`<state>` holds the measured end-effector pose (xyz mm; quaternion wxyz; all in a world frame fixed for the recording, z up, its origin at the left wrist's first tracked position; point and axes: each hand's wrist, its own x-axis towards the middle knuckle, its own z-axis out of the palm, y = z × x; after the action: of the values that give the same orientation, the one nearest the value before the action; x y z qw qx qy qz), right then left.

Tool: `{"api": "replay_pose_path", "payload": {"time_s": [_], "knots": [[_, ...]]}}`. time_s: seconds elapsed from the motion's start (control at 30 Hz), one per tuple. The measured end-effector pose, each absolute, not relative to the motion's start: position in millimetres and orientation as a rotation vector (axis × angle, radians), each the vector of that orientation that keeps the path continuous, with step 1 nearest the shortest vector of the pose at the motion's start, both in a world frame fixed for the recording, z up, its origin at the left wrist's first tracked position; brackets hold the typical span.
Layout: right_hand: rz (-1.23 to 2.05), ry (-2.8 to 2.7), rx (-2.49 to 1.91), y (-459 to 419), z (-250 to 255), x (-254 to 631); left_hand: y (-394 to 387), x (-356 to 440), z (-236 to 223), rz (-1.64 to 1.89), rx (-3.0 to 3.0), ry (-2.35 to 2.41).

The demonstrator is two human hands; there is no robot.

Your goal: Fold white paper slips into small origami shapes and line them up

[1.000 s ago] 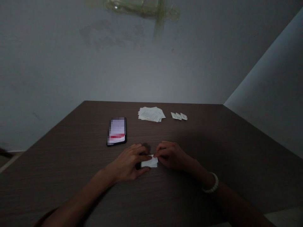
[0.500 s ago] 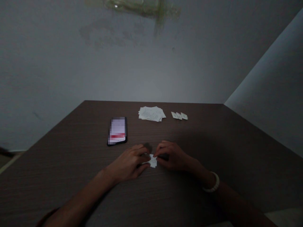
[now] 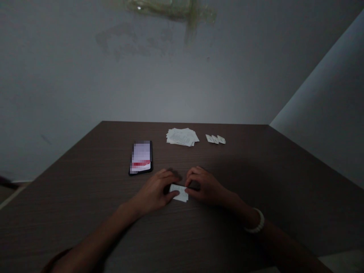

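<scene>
A small white paper (image 3: 179, 189) with lines of print lies on the table between my hands; it looks folded, with an edge showing beneath its top layer. My left hand (image 3: 156, 191) has its thumb on the paper's left part, its fingers curved around the far left corner. At the right edge my right hand (image 3: 203, 185) pinches the paper between thumb and forefinger, the other fingers curled. A pale beaded bracelet (image 3: 258, 221) sits on my right wrist.
The dark wooden table (image 3: 85, 182) meets a stained wall. A phone (image 3: 141, 157) with a blurred-out screen lies left of centre. Behind are a loose pile of printed papers (image 3: 182, 137) and three small folded papers (image 3: 215, 139) to its right.
The paper between my hands has been turned slightly and more of its printed face shows. My left fingers have lifted off it towards the far edge. The phone and paper piles stay put.
</scene>
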<state>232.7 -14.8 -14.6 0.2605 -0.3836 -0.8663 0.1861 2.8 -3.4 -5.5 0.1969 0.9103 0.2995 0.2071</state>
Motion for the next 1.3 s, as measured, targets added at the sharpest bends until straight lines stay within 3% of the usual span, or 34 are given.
{"api": "replay_pose_path", "payload": {"time_s": [0.3, 0.47, 0.57, 0.73, 1.07, 1.3], "knots": [[0.469, -2.235, -1.048, -12.6, -15.8, 231.9, 0.8, 2.9, -3.2, 0.638, 2.282, 1.109], [0.446, -2.048, -1.149, -12.1, -10.6, 229.7, -2.1, 7.5, 2.1, 0.848, 2.169, 1.192], [0.494, -1.912, -1.265, -12.3, -10.6, 227.6, -4.0, 7.6, 2.7, 1.104, 2.315, 1.141], [0.838, -1.68, -1.295, -12.9, -9.0, 222.5, -7.7, 1.2, 0.7, 1.448, 2.87, 0.795], [1.185, -1.379, -1.248, -15.7, -3.5, 213.9, -17.8, 7.9, 10.8, 1.162, 3.388, 0.371], [1.054, -1.541, -1.201, -16.4, -6.8, 218.8, -20.7, 12.0, 7.9, 1.437, 2.81, 0.797]]}}
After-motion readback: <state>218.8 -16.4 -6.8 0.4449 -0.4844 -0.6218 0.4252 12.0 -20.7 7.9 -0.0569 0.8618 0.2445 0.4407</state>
